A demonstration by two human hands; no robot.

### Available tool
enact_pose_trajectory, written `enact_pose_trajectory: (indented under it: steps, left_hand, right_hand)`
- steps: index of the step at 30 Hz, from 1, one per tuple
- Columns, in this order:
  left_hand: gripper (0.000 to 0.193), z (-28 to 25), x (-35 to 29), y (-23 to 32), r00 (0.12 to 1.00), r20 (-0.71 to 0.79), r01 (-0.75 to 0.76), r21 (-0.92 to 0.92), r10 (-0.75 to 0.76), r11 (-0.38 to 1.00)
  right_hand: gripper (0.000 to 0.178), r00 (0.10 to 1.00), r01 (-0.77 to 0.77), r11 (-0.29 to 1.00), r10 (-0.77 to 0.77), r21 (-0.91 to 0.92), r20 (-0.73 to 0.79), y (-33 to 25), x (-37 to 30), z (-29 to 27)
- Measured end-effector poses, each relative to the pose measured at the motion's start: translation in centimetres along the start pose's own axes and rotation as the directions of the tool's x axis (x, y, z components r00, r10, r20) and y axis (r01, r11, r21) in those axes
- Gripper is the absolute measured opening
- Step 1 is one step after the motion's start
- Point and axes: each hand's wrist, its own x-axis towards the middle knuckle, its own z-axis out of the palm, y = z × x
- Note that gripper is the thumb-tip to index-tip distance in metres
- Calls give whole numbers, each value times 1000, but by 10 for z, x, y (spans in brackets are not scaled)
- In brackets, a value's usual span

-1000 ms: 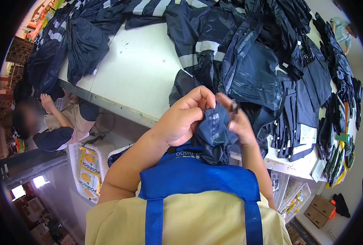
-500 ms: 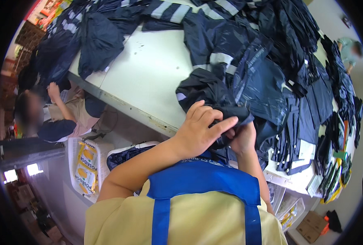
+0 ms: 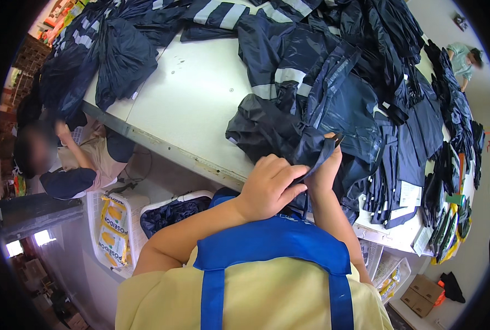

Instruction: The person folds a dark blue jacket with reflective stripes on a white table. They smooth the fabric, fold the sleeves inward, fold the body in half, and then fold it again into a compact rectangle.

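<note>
A dark navy garment (image 3: 267, 126) with a shiny, crinkled surface lies bunched at the near edge of the white table. My left hand (image 3: 268, 188) is closed on its near edge, thumb and fingers pinching the cloth. My right hand (image 3: 326, 168) is closed on a narrow band of the same garment, which runs between the two hands. A small dark pointed thing (image 3: 339, 139) sticks out by the right fingertips; I cannot make out what it is. Just beyond lies a navy jacket (image 3: 347, 107) with pale stripes, touching the bunched garment.
More navy garments cover the far and right parts of the table (image 3: 195, 99). Below its left edge stand a white basket (image 3: 94, 220) of yellow-and-white packets and another basket (image 3: 140, 212) of dark cloth. One person (image 3: 85, 159) sits at left; another (image 3: 461, 61) is at far right.
My left hand has moved down and closed tighter on the cloth. My right hand has turned, fingers rising, and the dark pointed thing now shows. A band of cloth is drawn between my hands.
</note>
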Motion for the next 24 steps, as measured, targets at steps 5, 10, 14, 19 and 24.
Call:
enact_pose_trajectory:
  steps: [5, 10, 14, 19, 24]
  left_hand:
    - [38, -16, -5, -35, 969, -128, 215, 29, -210, 976]
    - [44, -176, -19, -135, 545, -772, 473, -39, -327, 880]
    - [65, -178, -5, -121, 744, -667, 559, 580, -48, 592]
    - [84, -6, -1, -157, 931, -73, 362, 316, -358, 877]
    - [64, 42, 34, -195, 762, 158, 411, 632, -628, 657]
  right_hand:
    - [14, 956, -63, 972, 124, -228, 266, -9, -29, 6]
    - [36, 957, 238, 532, 14, -813, 290, -2, -20, -28]
    - [57, 980, 187, 286, -119, -940, 159, 34, -3, -68]
    - [33, 989, -47, 433, 147, -900, 19, 47, 22, -84]
    - [26, 943, -66, 391, 324, -918, 71, 27, 27, -70]
